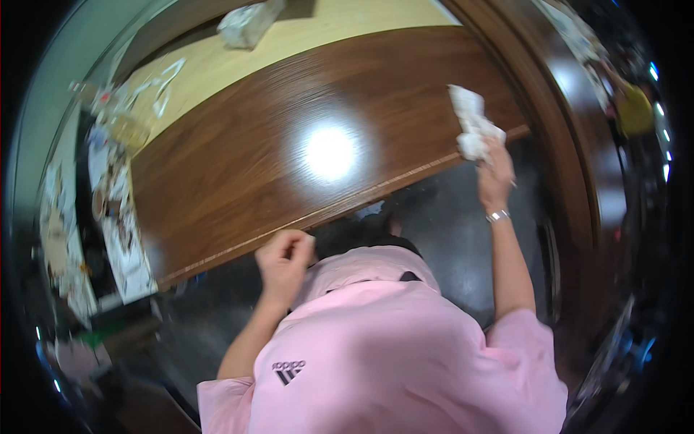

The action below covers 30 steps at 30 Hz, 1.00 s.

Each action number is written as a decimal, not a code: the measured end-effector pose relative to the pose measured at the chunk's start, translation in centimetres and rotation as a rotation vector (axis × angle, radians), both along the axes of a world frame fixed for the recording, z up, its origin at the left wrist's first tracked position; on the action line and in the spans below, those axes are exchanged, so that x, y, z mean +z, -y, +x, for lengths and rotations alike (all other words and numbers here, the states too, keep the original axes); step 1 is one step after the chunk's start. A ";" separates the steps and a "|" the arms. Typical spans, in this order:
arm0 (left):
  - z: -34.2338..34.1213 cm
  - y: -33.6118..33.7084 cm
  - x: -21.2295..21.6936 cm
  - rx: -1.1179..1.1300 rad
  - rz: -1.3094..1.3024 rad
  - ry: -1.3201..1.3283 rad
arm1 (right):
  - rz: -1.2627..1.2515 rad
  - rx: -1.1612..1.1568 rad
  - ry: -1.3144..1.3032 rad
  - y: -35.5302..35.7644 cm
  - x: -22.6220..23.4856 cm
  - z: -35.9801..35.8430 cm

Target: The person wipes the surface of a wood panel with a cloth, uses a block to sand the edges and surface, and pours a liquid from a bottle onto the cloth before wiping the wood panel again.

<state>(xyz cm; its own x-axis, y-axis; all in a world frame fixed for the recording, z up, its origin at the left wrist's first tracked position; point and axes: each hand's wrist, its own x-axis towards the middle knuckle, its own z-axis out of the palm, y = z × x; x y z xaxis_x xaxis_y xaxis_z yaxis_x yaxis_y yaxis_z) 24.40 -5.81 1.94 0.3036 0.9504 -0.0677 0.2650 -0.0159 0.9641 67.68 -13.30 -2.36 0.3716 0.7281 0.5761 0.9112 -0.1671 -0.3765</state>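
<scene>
My right hand (495, 173) grips a crumpled white cloth (471, 124) at the right end of a glossy brown wood-grain panel (238, 159). The cloth lies against the panel's surface close to its near edge. By the middle of that same edge, my left hand (284, 259) is curled into a loose fist with a small gap between thumb and fingers. Nothing shows inside it. A bright lamp reflection sits in the middle of the panel.
Behind the panel lies a pale yellow surface (347, 20) with a wrapped white bundle (249, 25). On the left stand a clear bottle of yellowish liquid (129, 130) and littered white boards (119, 231). A dark brown frame (553, 108) rises at right; beyond it is a person in yellow (635, 112).
</scene>
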 end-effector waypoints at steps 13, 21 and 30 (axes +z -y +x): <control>10.1 2.7 -3.8 0.713 -0.552 0.360 | 0.098 0.443 -0.441 -7.2 0.8 6.9; 8.4 3.1 -4.2 0.610 -0.507 0.381 | 0.039 0.521 -0.431 -7.6 0.5 6.3; 7.3 2.6 -4.3 0.572 -0.510 0.348 | 0.050 0.634 -0.241 -7.6 3.4 3.7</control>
<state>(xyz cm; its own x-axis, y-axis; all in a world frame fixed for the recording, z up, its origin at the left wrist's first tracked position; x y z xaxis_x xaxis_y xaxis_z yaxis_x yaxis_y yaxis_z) 31.68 -8.42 -2.39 -0.1328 0.8425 -0.5221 -0.2142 0.4899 0.8451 71.43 -5.65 0.99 0.0040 0.8222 0.5692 0.7167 0.3946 -0.5750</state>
